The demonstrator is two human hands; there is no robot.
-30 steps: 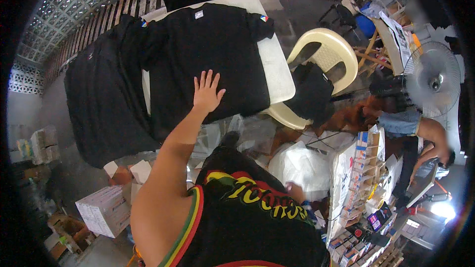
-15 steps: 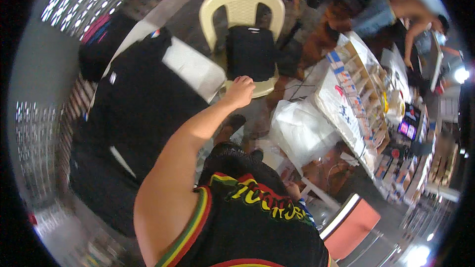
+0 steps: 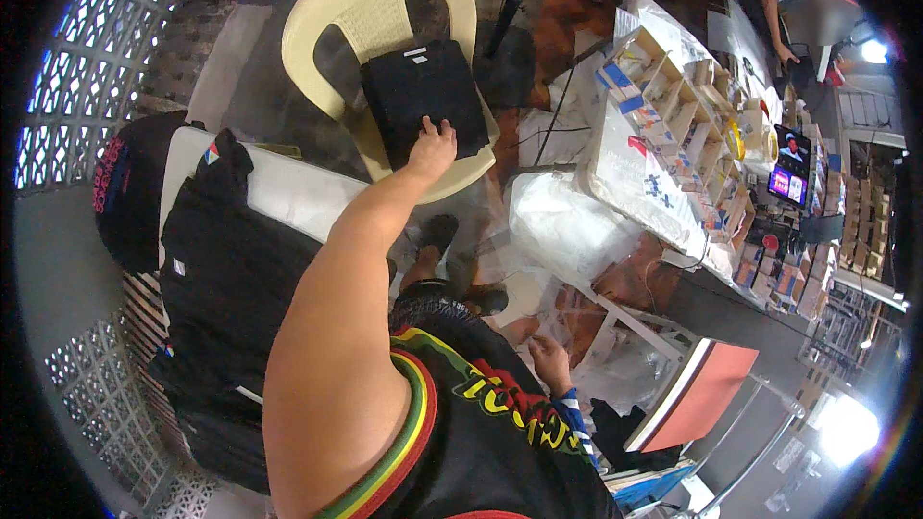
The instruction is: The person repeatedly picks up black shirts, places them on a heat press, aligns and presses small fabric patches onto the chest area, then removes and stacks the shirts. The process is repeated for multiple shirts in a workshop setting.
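A folded black garment [image 3: 404, 96] with a small white label lies on the seat of a cream plastic chair [image 3: 300, 34]. My left hand [image 3: 433, 148] rests on its near edge, fingers stretched out and apart, not gripping it. Lower down, beside my torso, my right hand [image 3: 551, 363] hangs with its fingers loosely bent and nothing visible in them; a blue-and-white striped band circles that wrist. To the left of my arm, a black garment [image 3: 231, 269] is spread over a white board [image 3: 293, 200].
On the right stands a white table [image 3: 625, 159] with partitioned cardboard trays [image 3: 663, 96] and a lit screen [image 3: 790, 168]. A white plastic bag [image 3: 558, 226] sits beside it. Nearby is a red-topped padded seat [image 3: 707, 394]. Another person's arm [image 3: 774, 5] shows at the far right.
My left hand has moved from the chair seat's front edge onto the folded garment. The view has turned, so the chair appears farther left, and my right hand shows more fully.
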